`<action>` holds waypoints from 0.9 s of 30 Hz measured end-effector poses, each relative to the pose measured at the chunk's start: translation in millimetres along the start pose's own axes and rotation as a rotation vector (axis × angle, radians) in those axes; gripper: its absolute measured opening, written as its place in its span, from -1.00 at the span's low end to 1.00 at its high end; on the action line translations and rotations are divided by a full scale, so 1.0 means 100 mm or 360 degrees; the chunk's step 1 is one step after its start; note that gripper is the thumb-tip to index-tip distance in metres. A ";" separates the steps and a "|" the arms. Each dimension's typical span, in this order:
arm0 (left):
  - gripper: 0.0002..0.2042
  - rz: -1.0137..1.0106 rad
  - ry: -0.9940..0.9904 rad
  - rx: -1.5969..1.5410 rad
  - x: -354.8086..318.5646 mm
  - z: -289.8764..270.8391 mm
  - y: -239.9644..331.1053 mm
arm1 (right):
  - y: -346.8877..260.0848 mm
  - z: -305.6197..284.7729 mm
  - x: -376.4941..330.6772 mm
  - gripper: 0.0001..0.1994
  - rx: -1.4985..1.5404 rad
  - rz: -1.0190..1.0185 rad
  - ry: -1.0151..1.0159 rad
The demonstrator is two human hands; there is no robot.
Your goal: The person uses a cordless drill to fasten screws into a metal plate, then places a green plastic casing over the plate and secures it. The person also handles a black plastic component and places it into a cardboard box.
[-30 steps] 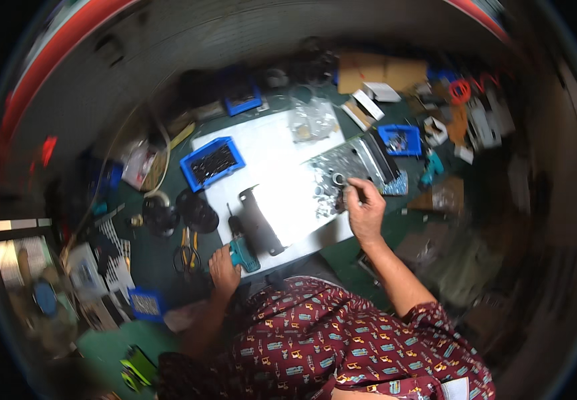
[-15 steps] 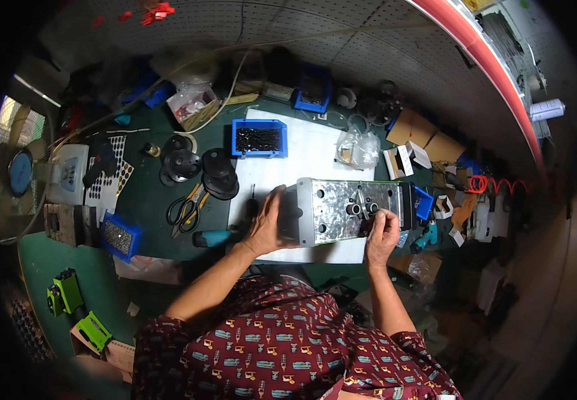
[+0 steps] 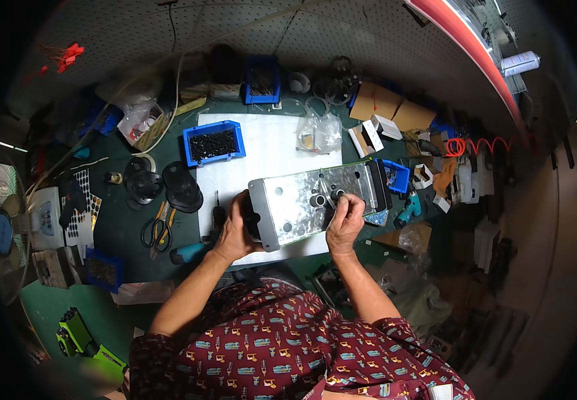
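A long metal box [image 3: 295, 200] with a bare silvery face, a grey end plate and a black far-right end is held up over the white sheet [image 3: 262, 143]. My left hand [image 3: 235, 233] is closed around its left end, with the thumb up along the dark end piece. Two short dark round fittings stand out of the silvery face, the left fitting [image 3: 317, 201] plainly visible. At the right fitting my right hand [image 3: 346, 223] is closed, thumb and fingers pinched together. Whether they grip that fitting or a small part on it is hidden by the fingertips.
Beyond the box stands a blue bin [image 3: 214, 144] of black screws. Scissors [image 3: 158, 230], black round discs [image 3: 182, 187] and a teal power tool [image 3: 190, 253] lie to the left. A second teal tool [image 3: 408, 209] and a blue bin [image 3: 394, 175] sit at the right.
The whole view has shifted, so the bench appears further left. The metal box is tilted, its right end now higher in the picture. Both hands stay on it.
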State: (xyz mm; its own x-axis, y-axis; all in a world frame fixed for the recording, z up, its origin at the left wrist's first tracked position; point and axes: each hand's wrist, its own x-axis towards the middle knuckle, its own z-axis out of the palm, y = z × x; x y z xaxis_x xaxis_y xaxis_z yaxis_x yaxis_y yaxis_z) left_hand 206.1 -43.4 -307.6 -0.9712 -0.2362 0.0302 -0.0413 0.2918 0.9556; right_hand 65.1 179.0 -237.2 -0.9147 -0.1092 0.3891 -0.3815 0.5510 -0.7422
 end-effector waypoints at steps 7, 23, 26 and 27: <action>0.45 0.0015 -0.0008 0.0081 -0.01 0.00 -0.02 | 0.01 0.03 0.01 -0.83 -0.0049 -0.0050 0.0042; 0.42 0.0014 -0.0045 0.0192 -0.03 -0.11 0.13 | 0.07 -0.12 -0.03 -0.84 0.0129 0.0105 -0.0102; 0.35 -0.0039 -0.0057 0.0156 0.00 -0.15 0.21 | 0.05 -0.14 -0.04 -0.85 0.0149 0.0133 -0.0120; 0.32 -0.0052 -0.0051 0.0143 0.00 -0.15 0.22 | 0.09 -0.14 -0.04 -0.85 0.0155 0.0120 -0.0116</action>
State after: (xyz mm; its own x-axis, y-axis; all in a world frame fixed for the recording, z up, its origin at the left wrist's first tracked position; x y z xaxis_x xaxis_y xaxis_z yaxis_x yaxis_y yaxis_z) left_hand 208.3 -50.8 -281.7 -0.9760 -0.2174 -0.0111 -0.0923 0.3670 0.9256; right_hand 67.3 195.9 -237.7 -0.9471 -0.1321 0.2925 -0.3194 0.4773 -0.8186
